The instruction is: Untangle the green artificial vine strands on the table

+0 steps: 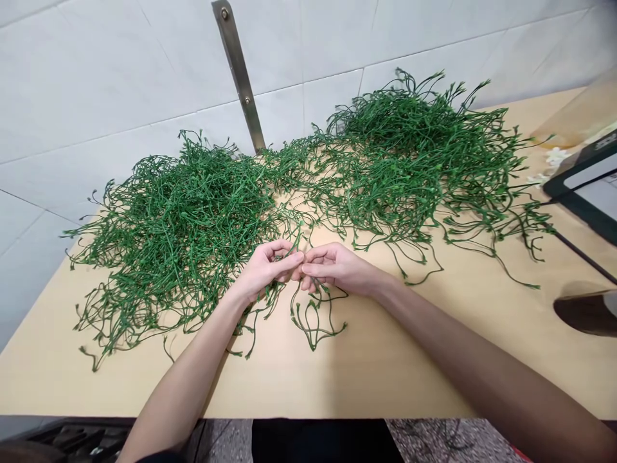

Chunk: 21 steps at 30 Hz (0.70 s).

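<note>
Green plastic sprig (315, 318), thin and many-branched, is being held over the wooden table (337, 379) near its front edge, between the two hands. The left hand (266, 269) is curling its fingers around the upper stems of the sprig, with the thumb and forefinger closing on them. The right hand (337, 267) is pinching the same sprig between thumb and forefinger, palm turned down. The fingertips of both hands are touching at the middle, and the loose branch ends of the sprig are hanging below them and lying on the table surface.

Behind the left hand, the left heap (178, 222) of matching green sprigs is spreading across the table, with its strands reaching under the left wrist. The right heap (414, 151) is lying further back and to the right, and thin strands are joining the two heaps. A metal strip (238, 74) is running slantwise up the white tiled wall (96, 77) behind the heaps. At the right edge, a black flat device (585, 186) is sitting on the table, with small white pieces (554, 157) lying just beside it
</note>
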Each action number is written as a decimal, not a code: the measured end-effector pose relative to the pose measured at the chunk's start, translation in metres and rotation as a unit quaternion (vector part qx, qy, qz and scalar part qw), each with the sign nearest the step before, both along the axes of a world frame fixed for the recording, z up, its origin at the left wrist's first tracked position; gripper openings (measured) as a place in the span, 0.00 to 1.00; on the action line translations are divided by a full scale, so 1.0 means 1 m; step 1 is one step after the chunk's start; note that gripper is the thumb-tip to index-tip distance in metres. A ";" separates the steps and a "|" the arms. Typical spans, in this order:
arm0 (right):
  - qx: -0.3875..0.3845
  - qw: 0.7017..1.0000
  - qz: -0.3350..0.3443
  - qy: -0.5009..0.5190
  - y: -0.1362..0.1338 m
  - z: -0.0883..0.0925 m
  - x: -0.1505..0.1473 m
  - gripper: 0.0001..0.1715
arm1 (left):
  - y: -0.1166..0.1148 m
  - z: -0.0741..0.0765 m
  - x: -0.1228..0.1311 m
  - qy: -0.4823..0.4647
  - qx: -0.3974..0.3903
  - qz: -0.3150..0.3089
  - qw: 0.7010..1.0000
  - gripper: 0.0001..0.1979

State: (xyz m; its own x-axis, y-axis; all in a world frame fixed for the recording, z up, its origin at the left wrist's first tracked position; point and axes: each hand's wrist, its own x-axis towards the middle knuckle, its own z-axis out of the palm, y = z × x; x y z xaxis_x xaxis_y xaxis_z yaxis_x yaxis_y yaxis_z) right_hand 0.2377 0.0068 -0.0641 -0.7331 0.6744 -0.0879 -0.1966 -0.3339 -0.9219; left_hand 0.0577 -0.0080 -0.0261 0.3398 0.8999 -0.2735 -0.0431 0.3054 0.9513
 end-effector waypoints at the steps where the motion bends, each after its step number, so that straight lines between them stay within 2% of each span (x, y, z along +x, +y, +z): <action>1: -0.006 1.000 -0.004 0.004 0.000 0.000 0.000 0.16 | 0.000 -0.001 0.000 0.007 -0.001 -0.009 1.000 0.21; 7: -0.022 0.999 0.002 0.035 -0.001 0.002 -0.003 0.16 | 0.000 -0.003 -0.004 0.022 -0.017 -0.056 0.998 0.27; 10: -0.019 0.999 0.010 0.031 -0.002 0.006 -0.004 0.20 | 0.000 -0.003 -0.006 0.015 0.000 -0.069 0.997 0.29; 13: 0.016 0.999 0.032 0.019 -0.003 0.008 -0.003 0.25 | 0.000 -0.004 -0.007 -0.002 0.022 -0.076 0.997 0.27; 16: 0.048 0.998 0.029 0.002 -0.003 0.008 -0.003 0.26 | -0.001 -0.006 -0.006 -0.023 0.024 -0.070 0.997 0.30; 21: 0.081 0.995 -0.029 -0.049 -0.003 0.015 -0.001 0.27 | -0.003 -0.005 -0.001 0.001 0.051 -0.034 0.998 0.36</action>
State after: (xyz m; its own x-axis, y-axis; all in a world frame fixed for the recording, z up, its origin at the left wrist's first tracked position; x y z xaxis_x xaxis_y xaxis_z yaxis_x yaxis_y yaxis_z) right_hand 0.2368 0.0035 -0.0487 -0.6865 0.7258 -0.0437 -0.1184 -0.1708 -0.9782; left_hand 0.0565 -0.0110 -0.0315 0.4009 0.8977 -0.1825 -0.0235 0.2092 0.9776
